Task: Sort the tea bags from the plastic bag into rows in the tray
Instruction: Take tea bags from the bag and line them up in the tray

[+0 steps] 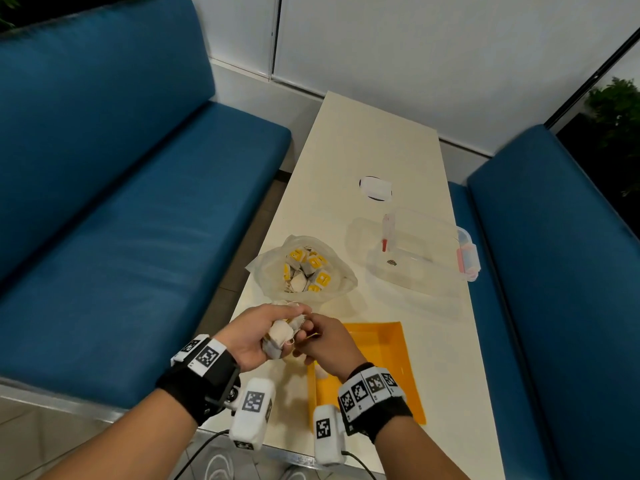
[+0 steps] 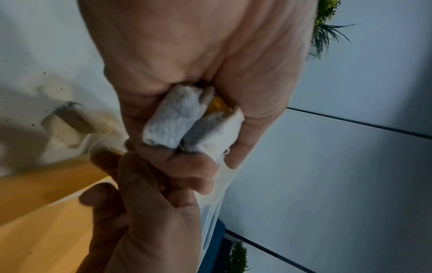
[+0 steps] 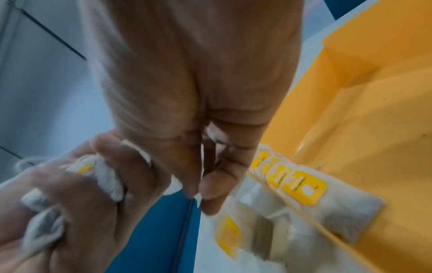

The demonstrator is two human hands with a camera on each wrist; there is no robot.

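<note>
My left hand (image 1: 277, 327) grips a bunch of white tea bags (image 1: 278, 336) above the table's near left edge; the bunch (image 2: 173, 122) fills the left wrist view. My right hand (image 1: 322, 341) meets it from the right, thumb and forefinger pinching a yellow-tagged tea bag (image 1: 311, 336) at the bunch. The fingertips (image 3: 205, 194) are pressed together. The open plastic bag (image 1: 304, 268) of tea bags lies just beyond the hands. The yellow tray (image 1: 388, 344) sits under my right hand, with a few tea bags (image 3: 304, 186) lying side by side at its left edge.
A clear lidded plastic container (image 1: 422, 251) stands right of the plastic bag. A small white object (image 1: 375, 188) lies farther back on the cream table (image 1: 363, 140). Blue benches (image 1: 138, 220) flank the narrow table on both sides.
</note>
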